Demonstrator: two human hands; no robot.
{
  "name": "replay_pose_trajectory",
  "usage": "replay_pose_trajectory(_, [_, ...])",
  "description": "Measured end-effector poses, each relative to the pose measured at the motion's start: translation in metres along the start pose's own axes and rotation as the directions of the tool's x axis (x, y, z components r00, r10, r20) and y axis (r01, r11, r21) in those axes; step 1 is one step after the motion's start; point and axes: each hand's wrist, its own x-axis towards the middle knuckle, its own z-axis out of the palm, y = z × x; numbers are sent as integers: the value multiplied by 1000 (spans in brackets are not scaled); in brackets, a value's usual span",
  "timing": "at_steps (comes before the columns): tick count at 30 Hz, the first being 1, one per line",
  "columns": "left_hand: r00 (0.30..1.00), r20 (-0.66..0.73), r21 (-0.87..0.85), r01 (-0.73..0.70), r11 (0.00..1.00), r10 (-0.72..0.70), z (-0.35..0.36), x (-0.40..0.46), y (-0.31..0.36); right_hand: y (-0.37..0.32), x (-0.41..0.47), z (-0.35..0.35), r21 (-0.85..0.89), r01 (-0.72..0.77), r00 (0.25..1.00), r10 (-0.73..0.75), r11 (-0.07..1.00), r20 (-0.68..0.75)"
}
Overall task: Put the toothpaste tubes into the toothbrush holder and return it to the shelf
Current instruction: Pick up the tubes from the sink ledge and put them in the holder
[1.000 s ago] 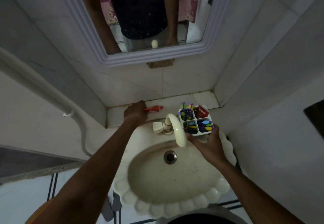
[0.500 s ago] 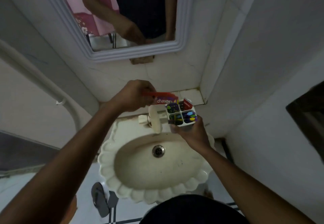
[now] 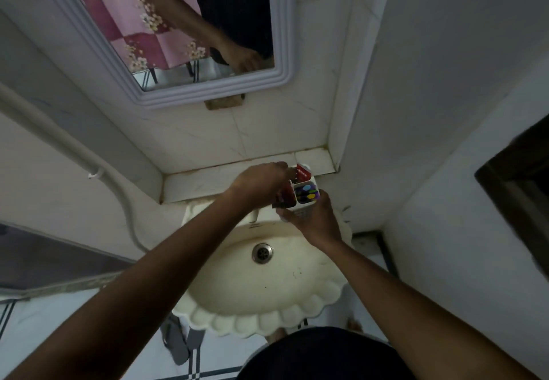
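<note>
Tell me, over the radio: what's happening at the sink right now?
Right hand holds toothbrush holder over sink. Left hand pushing toothpaste tube into it; another tube already in. Shelf unobstructed.

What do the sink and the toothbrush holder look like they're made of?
The sink looks like glazed ceramic: cream, glossy, with a moulded scalloped rim, though cast resin can't be ruled out. The toothbrush holder, held in the right hand, seems to be white moulded plastic, judging by its thin divider walls.
</note>
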Motion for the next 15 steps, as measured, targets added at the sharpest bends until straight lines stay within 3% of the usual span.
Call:
replay_pose_trajectory(6, [979,-71,-94,182,979,-189,5,-4,-12,2,-3,3,43,4,1000,-5,999,21])
replay_pose_trajectory(8, [973,-69,-226,201,953,-222,9,-7,-19,0,-5,6,53,12,1000,-12,999,0])
replay_pose_trajectory(11, [942,-93,-523,229,821,-322,16,-12,-27,-5,-6,14,103,0,996,9,995,-89])
replay_pose_trajectory(15, [920,-152,-647,184,740,-362,22,-23,-28,-9,-5,25,158,45,982,-15,986,-186])
